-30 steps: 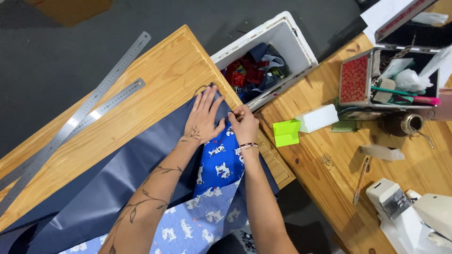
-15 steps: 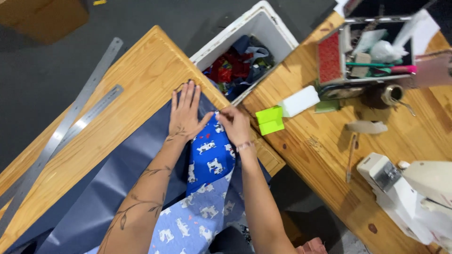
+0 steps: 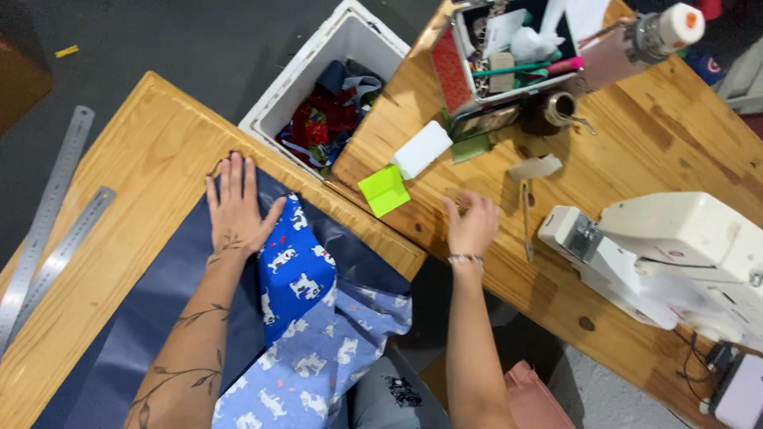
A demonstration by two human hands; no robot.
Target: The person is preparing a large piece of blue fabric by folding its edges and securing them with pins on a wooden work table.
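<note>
Our left hand (image 3: pixel 236 208) lies flat and open on the soft, floppy dog cloth (image 3: pixel 298 274); we would pinch its edge. Our right hand (image 3: pixel 470 226) hovers, holding nothing we can see.

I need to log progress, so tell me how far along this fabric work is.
Done: the navy fabric lies spread flat on the wooden table, with the blue animal-print fabric laid on it. In hand: the left hand presses both flat, while the right hand hovers empty over the other table. Left: nothing sits under the sewing machine yet.
</note>
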